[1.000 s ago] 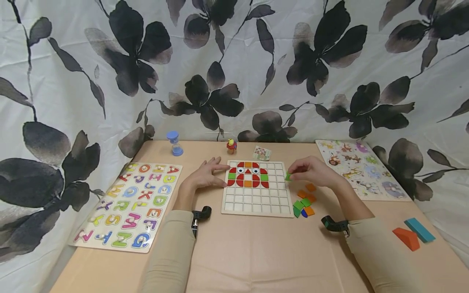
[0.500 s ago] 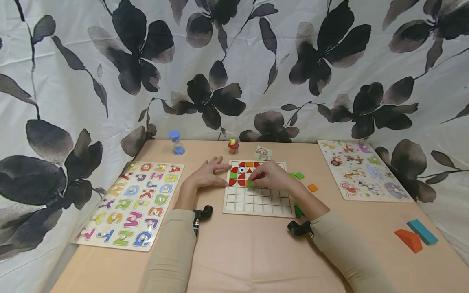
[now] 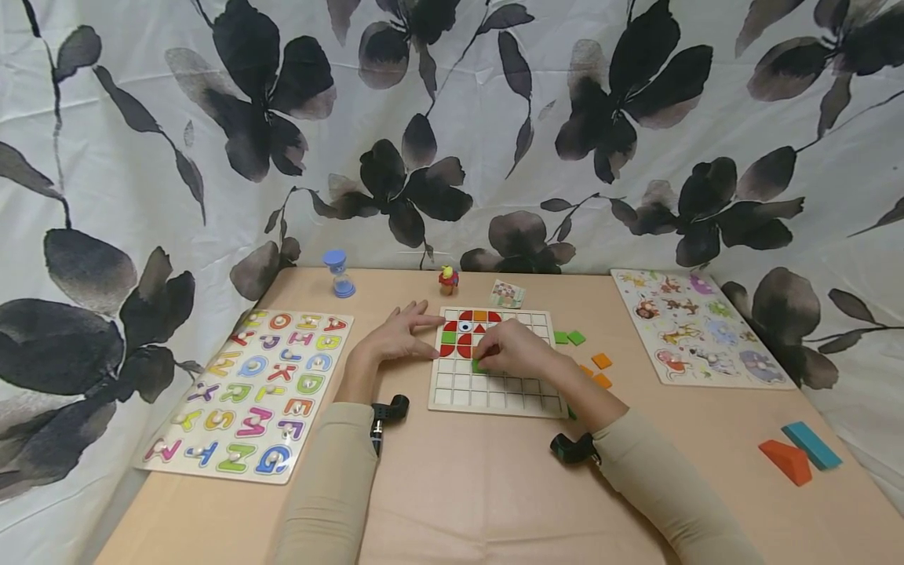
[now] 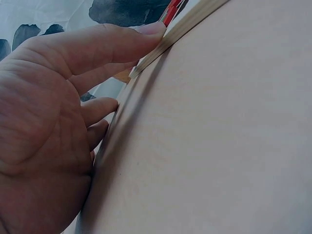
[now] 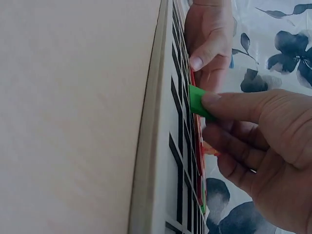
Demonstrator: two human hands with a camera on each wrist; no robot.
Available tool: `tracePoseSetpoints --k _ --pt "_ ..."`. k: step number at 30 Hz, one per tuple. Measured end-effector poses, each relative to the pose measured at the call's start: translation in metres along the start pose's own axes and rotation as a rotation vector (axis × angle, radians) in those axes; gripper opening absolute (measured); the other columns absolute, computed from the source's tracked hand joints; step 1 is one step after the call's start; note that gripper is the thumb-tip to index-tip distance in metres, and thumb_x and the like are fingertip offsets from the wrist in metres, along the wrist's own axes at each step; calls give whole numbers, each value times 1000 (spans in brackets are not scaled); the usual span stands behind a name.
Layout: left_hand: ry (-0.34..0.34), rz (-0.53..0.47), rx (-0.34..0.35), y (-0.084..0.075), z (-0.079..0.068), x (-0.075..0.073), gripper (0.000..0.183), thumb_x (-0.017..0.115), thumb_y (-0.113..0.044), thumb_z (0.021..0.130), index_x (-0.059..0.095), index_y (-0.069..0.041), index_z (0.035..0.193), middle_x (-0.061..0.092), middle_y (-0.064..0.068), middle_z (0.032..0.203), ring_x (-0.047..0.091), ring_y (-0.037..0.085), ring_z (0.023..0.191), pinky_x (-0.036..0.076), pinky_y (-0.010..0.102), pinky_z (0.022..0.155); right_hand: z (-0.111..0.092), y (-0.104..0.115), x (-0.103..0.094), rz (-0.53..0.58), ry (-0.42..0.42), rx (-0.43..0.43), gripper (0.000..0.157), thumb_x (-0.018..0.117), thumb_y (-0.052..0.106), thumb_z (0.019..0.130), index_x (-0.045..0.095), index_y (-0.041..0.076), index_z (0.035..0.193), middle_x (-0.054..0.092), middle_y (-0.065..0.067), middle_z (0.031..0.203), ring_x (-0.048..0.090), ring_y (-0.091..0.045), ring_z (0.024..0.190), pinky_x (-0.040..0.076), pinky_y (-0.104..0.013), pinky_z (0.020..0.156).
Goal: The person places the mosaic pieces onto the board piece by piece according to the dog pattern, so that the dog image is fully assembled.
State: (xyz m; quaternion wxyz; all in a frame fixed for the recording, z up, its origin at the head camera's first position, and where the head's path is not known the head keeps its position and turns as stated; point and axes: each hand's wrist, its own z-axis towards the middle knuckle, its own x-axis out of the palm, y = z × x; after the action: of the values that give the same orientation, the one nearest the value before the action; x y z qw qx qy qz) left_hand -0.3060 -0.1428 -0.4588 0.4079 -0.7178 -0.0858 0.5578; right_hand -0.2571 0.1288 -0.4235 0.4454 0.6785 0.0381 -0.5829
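A white grid board (image 3: 459, 399) lies mid-table, its upper left part covered by red, orange, green and eye-patterned tiles (image 3: 465, 328). Between thumb and fingers, my right hand (image 3: 521, 350) pinches a green tile (image 5: 197, 101) over the grid, just below the red pieces. That hand hides part of the pattern. My left hand (image 3: 397, 337) rests at the board's left edge with fingers extended; in the left wrist view its thumb (image 4: 146, 36) touches the wooden rim.
Loose green tiles (image 3: 576, 337) and orange tiles (image 3: 602, 361) lie right of the board. Behind it stand a small figure (image 3: 448, 281), a picture card (image 3: 507, 294) and a sand timer (image 3: 340, 275). A letter board (image 3: 247, 392), animal board (image 3: 699, 329) and blocks (image 3: 811, 446) lie sideways.
My right hand has carried the green tile left from beside the board's right edge to over the grid, then slightly lower. The left hand keeps its place.
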Motion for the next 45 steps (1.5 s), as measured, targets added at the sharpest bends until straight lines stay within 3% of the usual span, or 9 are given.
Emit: tracePoseSetpoints --k 5,12,15,20,25,29,35,40,45 --pt "1 0 7 0 0 -1 70 82 -39 70 57 -26 135 18 11 159 2 30 148 -5 49 118 2 2 2 -127 31 -11 14 76 16 83 78 16 97 69 9 88 57 -6 75 50 -23 66" --pt "-9 7 18 -1 -1 -2 70 82 -37 70 58 -25 134 18 13 159 3 31 148 -5 48 119 2 2 2 -198 72 -44 12 75 20 84 77 18 96 66 11 85 55 -6 75 49 -25 69" --pt "-3 10 15 -1 -1 -2 70 82 -38 71 57 -25 135 18 12 159 3 31 148 -5 47 119 -3 -1 -2 -163 57 -47 17 74 22 85 76 18 102 67 8 93 56 -9 83 50 -27 75" --pt "0 19 23 0 -1 -1 70 82 -37 71 57 -25 135 18 13 159 3 32 148 -5 48 119 -23 -13 -23 -31 -50 21 33 73 26 86 69 18 117 64 1 115 57 -18 102 52 -38 85" --pt "1 24 25 1 -1 0 70 82 -37 70 58 -24 135 18 14 159 3 33 147 -5 49 118 -47 -31 -49 34 -177 70 40 75 22 84 64 23 123 60 5 119 56 -18 98 52 -39 81" --pt "-2 23 23 1 0 0 70 82 -36 70 58 -25 135 18 13 159 4 32 148 -5 49 119 -64 -53 -68 66 -201 79 36 76 17 83 67 20 118 63 3 112 55 -18 92 51 -39 79" --pt "-7 17 11 0 0 -1 70 82 -38 70 58 -27 135 19 11 159 4 28 148 -4 47 119 -90 -91 -90 115 -85 191 28 76 14 82 71 12 110 68 -8 107 56 -22 92 50 -36 79" --pt "-2 15 11 -3 0 -1 70 82 -38 70 57 -26 135 19 11 159 3 29 148 -4 48 119 -110 -113 -98 126 66 251 21 76 9 80 75 12 101 70 -5 104 58 -25 92 50 -38 81" --pt "-1 10 8 -2 0 0 70 81 -38 71 57 -25 136 18 12 159 3 30 148 -5 50 118 -115 -125 -97 144 167 290 24 78 3 76 76 13 98 70 -2 101 58 -24 91 50 -33 82"
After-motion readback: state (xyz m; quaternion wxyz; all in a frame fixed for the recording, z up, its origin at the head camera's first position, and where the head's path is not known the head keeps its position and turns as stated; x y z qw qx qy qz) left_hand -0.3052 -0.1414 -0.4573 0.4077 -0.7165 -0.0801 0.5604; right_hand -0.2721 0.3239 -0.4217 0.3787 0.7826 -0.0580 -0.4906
